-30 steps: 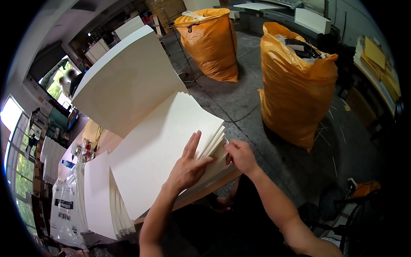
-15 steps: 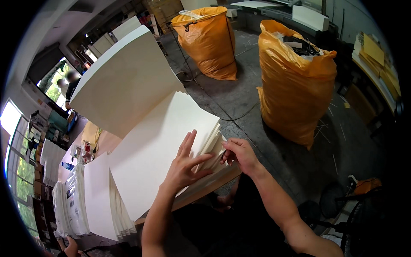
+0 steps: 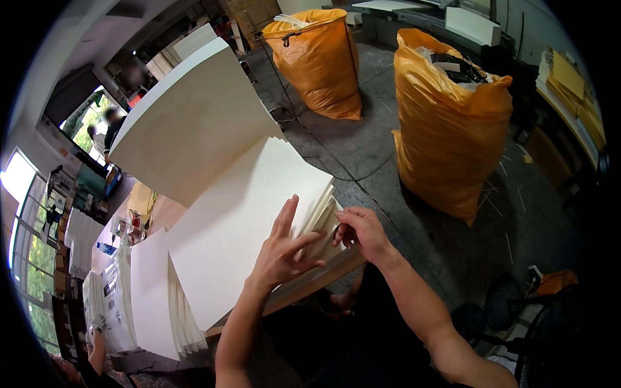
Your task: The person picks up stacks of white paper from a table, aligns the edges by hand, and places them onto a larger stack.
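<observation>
A stack of large white sheets [image 3: 239,207] lies on the table in front of me, its layered edges fanned out toward my right. My left hand [image 3: 279,249] rests on the near right part of the stack, fingers spread, thumb and lower fingers at the layered edges. Beside those edges my right hand [image 3: 363,234] is closed, fingertips pinched together. A small dark bit shows between its fingers, too little to tell what it is. Behind the stack stands a large curved white board [image 3: 200,123].
More white sheets [image 3: 152,291] and plastic-wrapped stacks [image 3: 116,304] are at the left, where a co-worker's hand [image 3: 97,323] touches the wrapping. Two orange sacks [image 3: 317,71] stand on the dark floor beyond the table. People [image 3: 111,132] are in the far left background.
My hands have kept nearly the same pose and place. At the lower left, the co-worker's hand has moved up onto the wrapped stack. The whole view has shifted slightly.
</observation>
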`<control>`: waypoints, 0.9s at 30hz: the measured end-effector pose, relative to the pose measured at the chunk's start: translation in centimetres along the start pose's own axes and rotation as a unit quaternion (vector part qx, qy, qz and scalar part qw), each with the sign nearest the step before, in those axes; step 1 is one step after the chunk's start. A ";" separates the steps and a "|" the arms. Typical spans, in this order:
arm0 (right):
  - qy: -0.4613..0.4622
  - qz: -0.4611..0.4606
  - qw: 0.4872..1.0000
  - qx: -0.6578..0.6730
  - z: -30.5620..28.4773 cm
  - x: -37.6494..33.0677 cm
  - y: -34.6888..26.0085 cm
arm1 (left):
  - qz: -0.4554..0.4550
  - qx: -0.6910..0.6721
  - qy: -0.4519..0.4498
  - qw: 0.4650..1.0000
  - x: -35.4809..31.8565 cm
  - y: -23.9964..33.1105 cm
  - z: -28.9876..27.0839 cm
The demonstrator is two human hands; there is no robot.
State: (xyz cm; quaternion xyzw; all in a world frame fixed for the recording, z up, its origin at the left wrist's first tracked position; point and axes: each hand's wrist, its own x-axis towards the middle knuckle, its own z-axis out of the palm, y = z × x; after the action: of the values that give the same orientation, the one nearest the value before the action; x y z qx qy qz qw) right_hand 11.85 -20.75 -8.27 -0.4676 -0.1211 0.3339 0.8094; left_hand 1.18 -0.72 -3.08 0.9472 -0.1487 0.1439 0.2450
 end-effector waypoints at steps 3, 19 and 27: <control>-0.009 -0.007 1.000 -0.006 -0.2 0.1 0.0 | -0.007 0.003 -0.002 1.000 -0.2 -0.3 0.3; 0.019 -0.008 1.000 -0.008 -0.3 -0.5 -0.4 | 0.010 0.031 0.001 0.999 -0.6 -1.4 0.3; 0.012 -0.016 1.000 -0.011 0.0 0.0 -0.6 | -0.011 0.002 0.004 1.000 -0.3 -0.4 0.7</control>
State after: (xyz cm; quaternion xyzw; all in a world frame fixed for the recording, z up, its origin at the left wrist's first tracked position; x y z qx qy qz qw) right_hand 12.11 -20.98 -7.75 -0.4788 -0.1225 0.3135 0.8108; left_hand 1.18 -0.74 -3.94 0.9487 -0.1368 0.1449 0.2454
